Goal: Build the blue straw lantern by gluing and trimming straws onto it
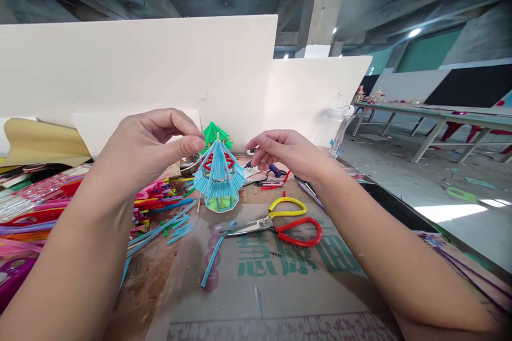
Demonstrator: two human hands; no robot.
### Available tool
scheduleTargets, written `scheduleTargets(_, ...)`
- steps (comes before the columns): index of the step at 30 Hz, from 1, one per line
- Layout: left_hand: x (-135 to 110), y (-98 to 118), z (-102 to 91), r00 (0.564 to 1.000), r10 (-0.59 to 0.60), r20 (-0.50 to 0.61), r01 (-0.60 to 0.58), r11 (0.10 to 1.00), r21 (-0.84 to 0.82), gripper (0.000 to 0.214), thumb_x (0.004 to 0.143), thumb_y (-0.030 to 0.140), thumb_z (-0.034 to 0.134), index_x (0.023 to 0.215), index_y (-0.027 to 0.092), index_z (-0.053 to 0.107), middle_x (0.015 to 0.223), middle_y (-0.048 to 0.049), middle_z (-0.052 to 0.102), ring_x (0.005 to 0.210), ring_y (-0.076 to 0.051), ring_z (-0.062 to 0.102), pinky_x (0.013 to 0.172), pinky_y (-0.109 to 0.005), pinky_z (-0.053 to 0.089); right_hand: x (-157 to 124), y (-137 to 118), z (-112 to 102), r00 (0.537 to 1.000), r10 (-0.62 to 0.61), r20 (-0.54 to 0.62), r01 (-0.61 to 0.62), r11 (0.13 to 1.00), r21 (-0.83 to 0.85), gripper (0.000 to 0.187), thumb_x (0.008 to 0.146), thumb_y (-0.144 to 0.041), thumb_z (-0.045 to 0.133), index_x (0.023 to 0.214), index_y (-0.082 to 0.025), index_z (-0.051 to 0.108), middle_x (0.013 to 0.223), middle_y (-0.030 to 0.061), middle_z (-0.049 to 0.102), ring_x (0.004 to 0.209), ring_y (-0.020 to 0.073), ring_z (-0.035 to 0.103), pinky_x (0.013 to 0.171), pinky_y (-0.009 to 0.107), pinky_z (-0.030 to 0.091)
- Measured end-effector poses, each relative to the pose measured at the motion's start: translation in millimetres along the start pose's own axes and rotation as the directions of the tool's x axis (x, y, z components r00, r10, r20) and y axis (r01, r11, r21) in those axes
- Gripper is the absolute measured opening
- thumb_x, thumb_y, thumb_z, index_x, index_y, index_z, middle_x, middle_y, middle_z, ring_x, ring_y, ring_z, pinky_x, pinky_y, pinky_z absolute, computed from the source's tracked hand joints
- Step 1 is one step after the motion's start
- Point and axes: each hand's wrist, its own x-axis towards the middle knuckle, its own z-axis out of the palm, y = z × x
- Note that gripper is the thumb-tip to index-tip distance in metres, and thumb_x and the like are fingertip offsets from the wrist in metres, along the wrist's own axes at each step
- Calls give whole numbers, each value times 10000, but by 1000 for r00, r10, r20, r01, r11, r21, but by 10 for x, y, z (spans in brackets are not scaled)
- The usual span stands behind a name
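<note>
A small pavilion model (218, 173) with a light blue pipe-cleaner roof and red lattice stands upright at the middle of the table. My left hand (156, 144) is raised just left of its peak, thumb and forefinger pinched together; whatever they hold, if anything, does not show. On the other side, my right hand (282, 152) hovers with loosely curled fingers apart and nothing visible in them. Scissors (262, 224) with one yellow and one red handle lie in front of the model, blades partly apart. By their tips rests a bent blue pipe-cleaner strip (216, 258).
A green-roofed model (216, 133) stands behind the blue one. Bundles of colored pipe cleaners (156, 197) and short blue pieces (180, 229) lie at left. A clear jar (335, 128) is at back right, near a blue-handled tool (276, 170). White boards (140, 69) rise behind.
</note>
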Motion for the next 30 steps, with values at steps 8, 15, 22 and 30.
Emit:
scheduleTargets(8,-148,299,56,929,65,365,-74,997,9,437,868,589,480,622,283,674,660,-29,631,668,-182,601,698,-368,511,-3,-17,16,1000,9,-2,-9,999,-30,362,817,-527,610,900,-182,687,717,36,703,615,124,634,586,248,506)
scheduleTargets(15,-66,227,126,955,-37,295,-2,991,132,358,826,546,539,644,258,647,758,-35,663,738,-204,614,695,-347,520,27,33,38,1000,18,-2,-18,996,-92,359,830,-511,589,900,-169,675,741,43,702,614,124,630,594,255,509)
scheduleTargets(22,150,-477,179,995,-99,3,83,853,515,379,841,522,515,974,195,651,1067,-87,642,1007,-247,593,891,-383,466,142,384,159,979,-148,-137,63,870,-489,305,872,-407,550,1043,-197,689,876,41,712,755,156,620,643,275,464)
scheduleTargets(30,142,-812,342,957,-271,106,202,881,429,613,801,612,520,1249,199,580,1253,-111,621,1108,-279,589,884,-375,484,211,661,252,984,-139,-112,73,887,-457,480,905,-339,511,1370,-225,486,1306,90,596,991,167,620,866,327,468)
